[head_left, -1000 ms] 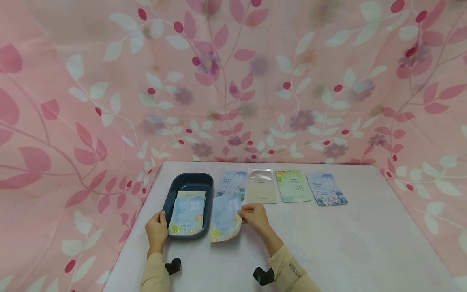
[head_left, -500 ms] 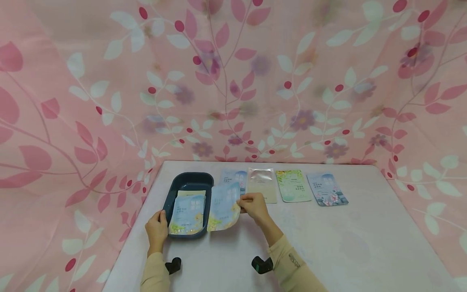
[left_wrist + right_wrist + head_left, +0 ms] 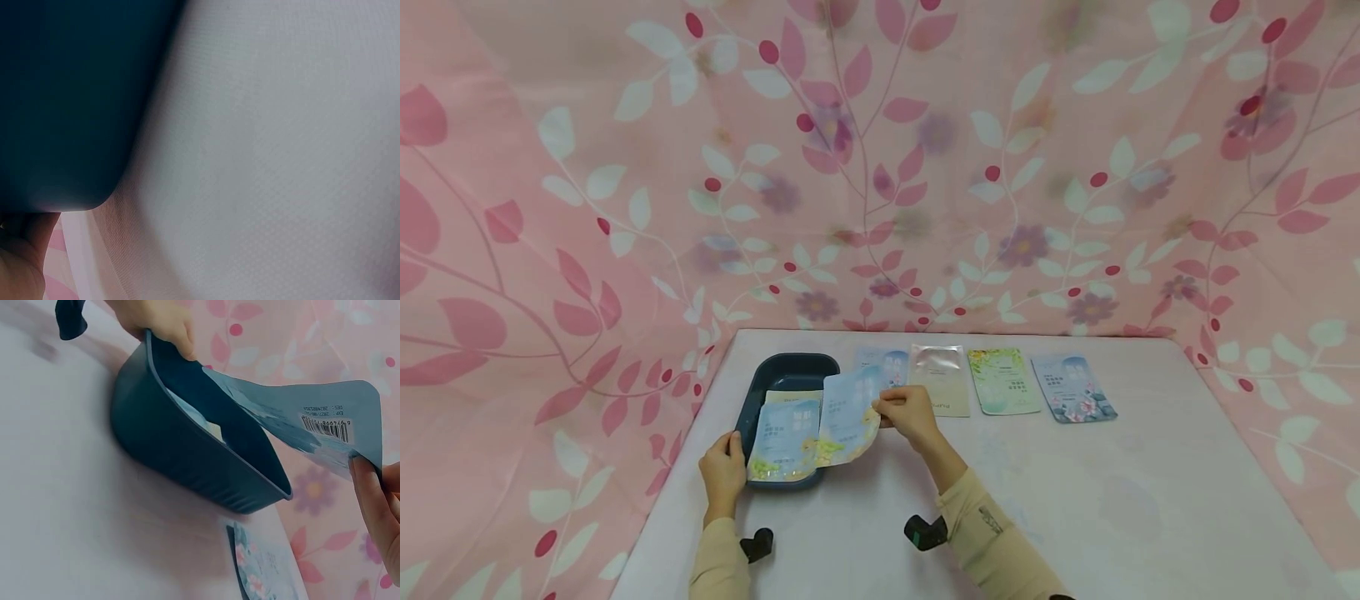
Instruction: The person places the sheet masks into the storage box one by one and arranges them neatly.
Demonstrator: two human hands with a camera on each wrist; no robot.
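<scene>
Lower centre: right hand (image 3: 912, 414) pinches blue pouch (image 3: 848, 417), left of grip, above tray's (image 3: 790, 377) right rim, long axis near upright. Left hand (image 3: 722, 477) holds opposite rim.

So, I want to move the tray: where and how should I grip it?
Probably by its two long sides, one hand coming from each. The tray is deep and oblong, with packets inside, so gripping opposite rims should keep it level. The left hand grips the left side; the held packet hides part of the right rim in the head view.
</scene>
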